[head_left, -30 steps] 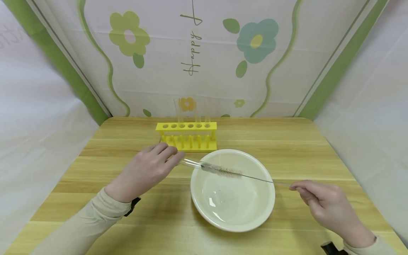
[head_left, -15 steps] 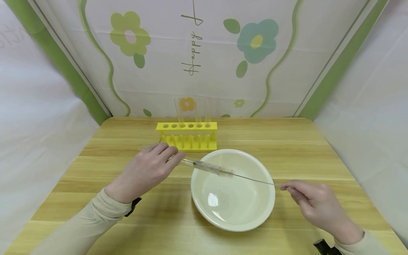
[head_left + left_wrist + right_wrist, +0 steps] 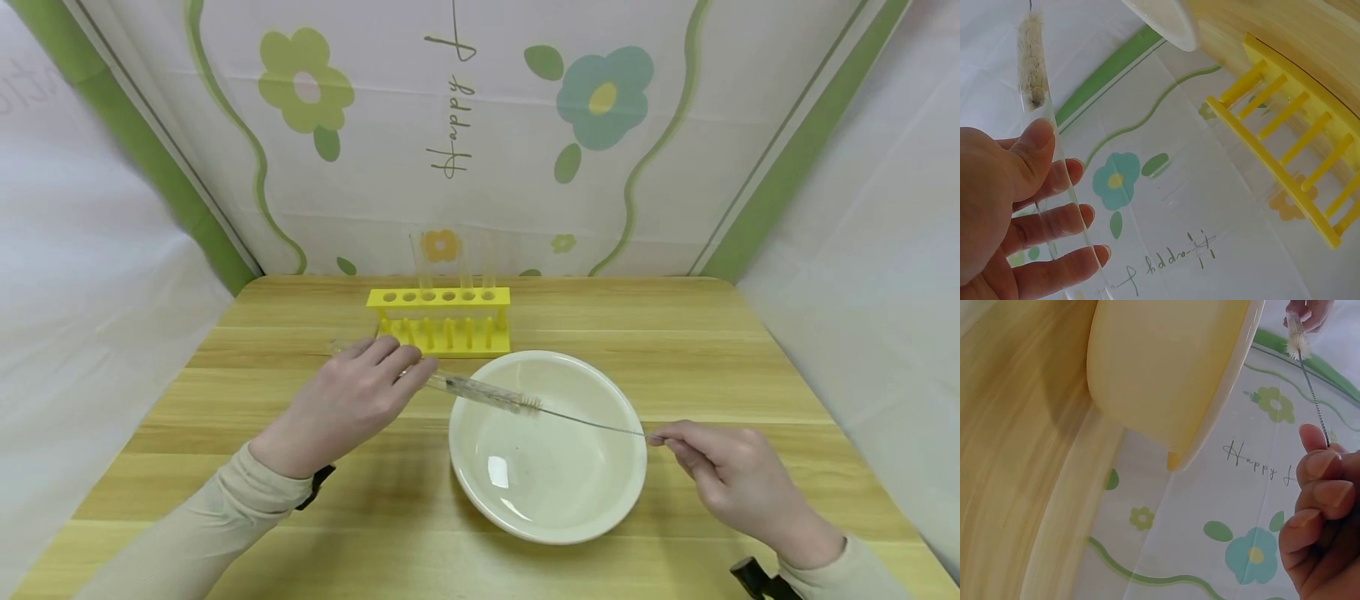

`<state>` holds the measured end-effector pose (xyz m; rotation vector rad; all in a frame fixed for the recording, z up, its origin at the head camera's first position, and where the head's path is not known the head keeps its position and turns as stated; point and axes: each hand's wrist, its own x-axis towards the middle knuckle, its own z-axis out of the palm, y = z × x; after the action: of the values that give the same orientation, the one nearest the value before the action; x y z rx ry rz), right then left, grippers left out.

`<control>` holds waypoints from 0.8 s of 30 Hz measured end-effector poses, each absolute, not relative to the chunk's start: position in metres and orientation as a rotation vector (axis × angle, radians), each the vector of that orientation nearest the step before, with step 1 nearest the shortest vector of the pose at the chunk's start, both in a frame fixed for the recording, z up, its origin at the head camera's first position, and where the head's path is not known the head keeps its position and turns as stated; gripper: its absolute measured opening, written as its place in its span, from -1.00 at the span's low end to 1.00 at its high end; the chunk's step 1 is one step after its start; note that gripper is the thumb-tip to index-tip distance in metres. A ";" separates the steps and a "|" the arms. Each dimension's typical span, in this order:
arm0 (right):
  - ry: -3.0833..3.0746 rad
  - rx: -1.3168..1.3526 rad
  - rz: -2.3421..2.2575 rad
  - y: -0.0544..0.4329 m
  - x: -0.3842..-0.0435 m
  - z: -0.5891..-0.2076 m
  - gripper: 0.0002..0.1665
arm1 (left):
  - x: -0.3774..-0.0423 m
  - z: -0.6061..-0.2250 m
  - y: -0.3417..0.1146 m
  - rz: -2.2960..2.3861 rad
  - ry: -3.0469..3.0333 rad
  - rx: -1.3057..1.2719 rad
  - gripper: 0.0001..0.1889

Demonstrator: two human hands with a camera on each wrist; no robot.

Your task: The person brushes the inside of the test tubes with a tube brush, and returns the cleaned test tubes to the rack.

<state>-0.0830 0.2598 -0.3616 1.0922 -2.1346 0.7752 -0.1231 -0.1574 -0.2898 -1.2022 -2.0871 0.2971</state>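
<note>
My left hand (image 3: 348,400) holds a clear glass test tube (image 3: 1066,219) between thumb and fingers, its mouth tilted to the right over the white bowl (image 3: 547,492). A bristle test tube brush (image 3: 529,404) sits mostly inside the tube, with a short tuft of bristles outside the mouth. From there its thin twisted wire (image 3: 1314,394) runs across to my right hand (image 3: 738,479), where thumb and fingertips pinch the end. In the left wrist view the brush's dark tip lies just beyond my thumb, inside the glass.
Behind the left hand stands a yellow test tube rack (image 3: 438,297) holding several clear tubes (image 3: 489,258) upright. The bowl rests on the wooden table (image 3: 375,500) below the brush. White curtains with green edges and a flower-print cloth (image 3: 480,125) enclose the table at back and sides.
My right hand has moved to the left, pushing the brush deeper into the tube so fewer bristles show outside. The left hand stays nearly still, keeping its hold on the tube.
</note>
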 end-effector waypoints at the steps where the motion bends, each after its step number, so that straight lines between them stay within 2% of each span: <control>1: -2.136 1.092 0.775 0.259 -0.083 -0.361 -0.54 | -0.123 -0.290 -0.157 0.295 -2.086 -1.203 -0.59; 9: -2.131 1.094 0.758 0.256 -0.085 -0.360 -0.55 | -0.122 -0.291 -0.155 0.309 -2.083 -1.205 -0.57; 16: -2.129 1.103 0.756 0.253 -0.086 -0.359 -0.56 | -0.123 -0.292 -0.151 0.285 -2.056 -1.211 -0.65; 24: -2.121 1.108 0.734 0.249 -0.086 -0.358 -0.57 | -0.121 -0.291 -0.147 0.315 -2.072 -1.193 -0.58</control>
<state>-0.0864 0.2488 -0.3576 1.1084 -2.1211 0.7343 -0.1212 -0.1475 -0.2907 -1.1931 -2.0718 0.3152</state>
